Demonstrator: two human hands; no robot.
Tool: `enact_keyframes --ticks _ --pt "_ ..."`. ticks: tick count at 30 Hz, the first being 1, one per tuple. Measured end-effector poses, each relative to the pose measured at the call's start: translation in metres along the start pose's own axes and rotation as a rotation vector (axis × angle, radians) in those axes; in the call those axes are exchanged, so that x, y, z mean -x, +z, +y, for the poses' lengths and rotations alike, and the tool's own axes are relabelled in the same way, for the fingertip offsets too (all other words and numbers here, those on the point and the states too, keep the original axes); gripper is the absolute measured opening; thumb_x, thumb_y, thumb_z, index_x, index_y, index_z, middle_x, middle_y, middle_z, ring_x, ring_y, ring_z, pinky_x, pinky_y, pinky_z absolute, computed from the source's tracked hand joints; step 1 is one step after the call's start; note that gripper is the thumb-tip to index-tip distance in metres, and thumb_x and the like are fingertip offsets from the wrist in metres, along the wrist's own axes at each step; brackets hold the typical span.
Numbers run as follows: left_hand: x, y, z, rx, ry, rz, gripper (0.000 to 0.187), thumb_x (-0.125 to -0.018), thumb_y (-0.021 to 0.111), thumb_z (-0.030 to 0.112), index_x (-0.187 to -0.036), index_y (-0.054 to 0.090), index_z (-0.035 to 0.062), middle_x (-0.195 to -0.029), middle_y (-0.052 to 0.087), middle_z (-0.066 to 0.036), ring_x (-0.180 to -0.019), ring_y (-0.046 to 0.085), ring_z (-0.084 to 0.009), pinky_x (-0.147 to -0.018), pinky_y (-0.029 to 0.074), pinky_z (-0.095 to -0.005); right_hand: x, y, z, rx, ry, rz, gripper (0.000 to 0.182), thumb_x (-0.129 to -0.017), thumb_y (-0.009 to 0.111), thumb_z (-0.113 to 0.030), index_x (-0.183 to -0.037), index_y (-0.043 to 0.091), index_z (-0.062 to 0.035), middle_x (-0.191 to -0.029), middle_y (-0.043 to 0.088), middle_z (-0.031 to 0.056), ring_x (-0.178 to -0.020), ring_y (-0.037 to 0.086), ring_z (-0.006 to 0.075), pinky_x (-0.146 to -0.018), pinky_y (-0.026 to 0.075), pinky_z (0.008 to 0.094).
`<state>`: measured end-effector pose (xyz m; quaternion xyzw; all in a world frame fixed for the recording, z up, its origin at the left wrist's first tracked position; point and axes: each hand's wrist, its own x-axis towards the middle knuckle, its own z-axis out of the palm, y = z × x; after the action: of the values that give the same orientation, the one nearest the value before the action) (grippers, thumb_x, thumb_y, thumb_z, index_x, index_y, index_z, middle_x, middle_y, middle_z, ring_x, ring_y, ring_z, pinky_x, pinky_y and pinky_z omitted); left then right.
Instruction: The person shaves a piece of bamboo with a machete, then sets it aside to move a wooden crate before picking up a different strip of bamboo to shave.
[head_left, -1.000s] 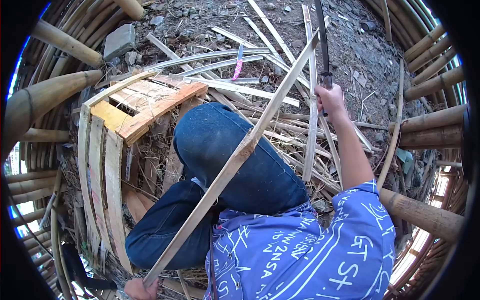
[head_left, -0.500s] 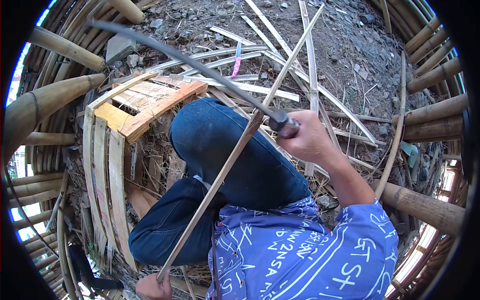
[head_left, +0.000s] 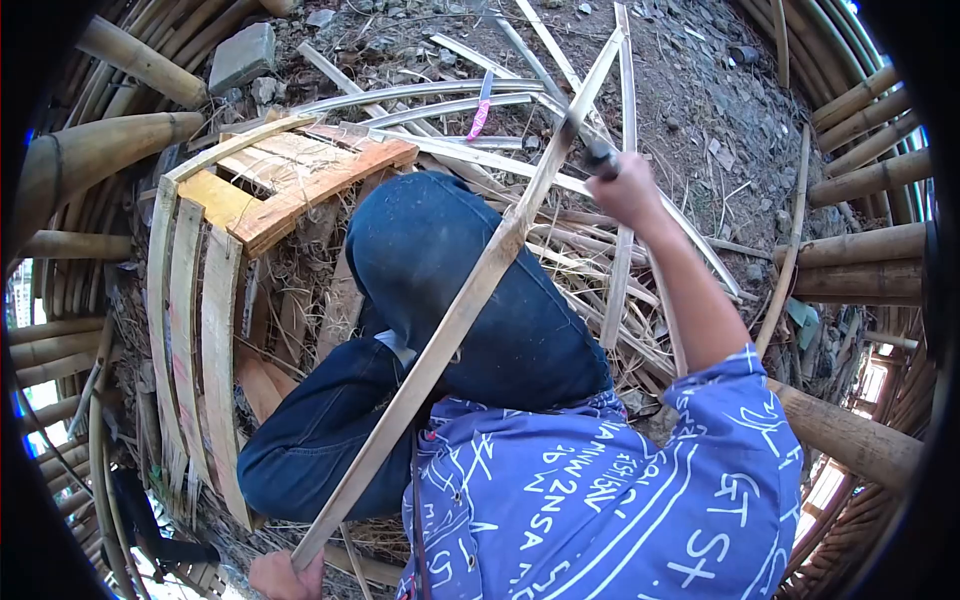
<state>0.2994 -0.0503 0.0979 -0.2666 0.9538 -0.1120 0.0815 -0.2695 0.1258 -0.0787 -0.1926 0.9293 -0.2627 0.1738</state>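
A seated person is working a long bamboo strip [head_left: 455, 320] that is running diagonally from the near left, over a raised knee in blue jeans [head_left: 440, 260], to the far right. The left hand [head_left: 285, 577] is closing around the strip's near end at the bottom edge of the view, fingers wrapped tight on it. The right hand [head_left: 628, 190] is clenching the dark handle of a long knife [head_left: 590, 150], whose blade is lying against the upper part of the strip; the blade itself is blurred and hard to trace.

Half a second ago the knife was swinging in a wide arc out to the far left, with the hand nearer the knee. Now the hand is sitting farther up the strip and the blade is meeting the bamboo near its far end, so a cutting or shaving stroke is apparently landing on that upper stretch. The strip is holding nearly the same slant throughout.

Around the person, split bamboo slats [head_left: 480, 160] are lying scattered on the dirt ground [head_left: 720, 110], a pink-handled tool [head_left: 479, 118] is resting among them, and a curved slatted wooden frame [head_left: 260, 200] is standing at the left.
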Motion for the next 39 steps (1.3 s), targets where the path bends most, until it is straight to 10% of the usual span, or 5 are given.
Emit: enact_keyframes --ticks 8,10,20,28,39 --pt "-0.001 0.025 -0.003 0.38 -0.054 -0.055 0.051 -0.077 0.068 0.047 -0.065 0.046 0.0029 -0.052 0.04 -0.015 -0.046 0.045 -0.036 -0.047 0.033 -0.0434 -0.015 -0.004 0.039 -0.259 0.086 0.188 0.021 -0.072 0.062 -0.015 -0.06 0.056 0.001 -0.053 0.055 0.0064 -0.047 0.054 0.0161 -0.048 0.042 0.0323" --pt "-0.001 0.034 0.008 0.322 -0.054 -0.017 0.054 -0.078 0.062 0.051 -0.061 0.041 0.0042 -0.05 0.037 -0.015 -0.046 0.044 -0.0361 -0.047 0.033 -0.0437 0.002 -0.004 0.021 -0.784 0.109 0.101 0.018 -0.076 0.061 -0.012 -0.062 0.054 -0.0028 -0.053 0.052 0.0022 -0.042 0.051 0.0113 -0.042 0.041 0.0276" --pt "-0.027 0.031 0.031 0.482 -0.189 -0.246 0.051 -0.073 0.069 0.044 -0.065 0.041 0.0025 -0.059 0.044 -0.018 -0.057 0.048 -0.0381 -0.054 0.036 -0.045 0.04 0.009 -0.051 -1.663 -0.077 -0.121 0.032 -0.093 0.053 -0.026 -0.108 0.053 0.0018 -0.068 0.054 0.0072 -0.038 0.042 0.0089 -0.041 0.039 0.0255" --pt "-0.134 -0.01 0.108 0.567 -0.101 -0.096 0.083 -0.067 0.078 0.048 -0.127 0.047 -0.0001 -0.116 0.057 -0.017 -0.108 0.053 -0.034 -0.096 0.038 -0.0433 0.043 0.014 -0.085 -1.553 0.031 0.077 0.018 -0.085 0.064 -0.011 -0.093 0.052 -0.0003 -0.067 0.054 0.0081 -0.04 0.045 0.0109 -0.039 0.041 0.0261" --pt "-0.202 0.016 0.158 1.139 -0.06 -0.217 0.042 -0.073 0.081 0.031 -0.074 0.057 -0.0038 -0.053 0.047 -0.014 -0.045 0.047 -0.0186 -0.047 0.039 -0.0318 0.05 -0.009 -0.089 -1.403 -0.105 0.179 0.016 -0.084 0.069 -0.011 -0.08 0.057 -0.0014 -0.054 0.053 0.003 -0.037 0.049 0.0098 -0.035 0.037 0.0222"
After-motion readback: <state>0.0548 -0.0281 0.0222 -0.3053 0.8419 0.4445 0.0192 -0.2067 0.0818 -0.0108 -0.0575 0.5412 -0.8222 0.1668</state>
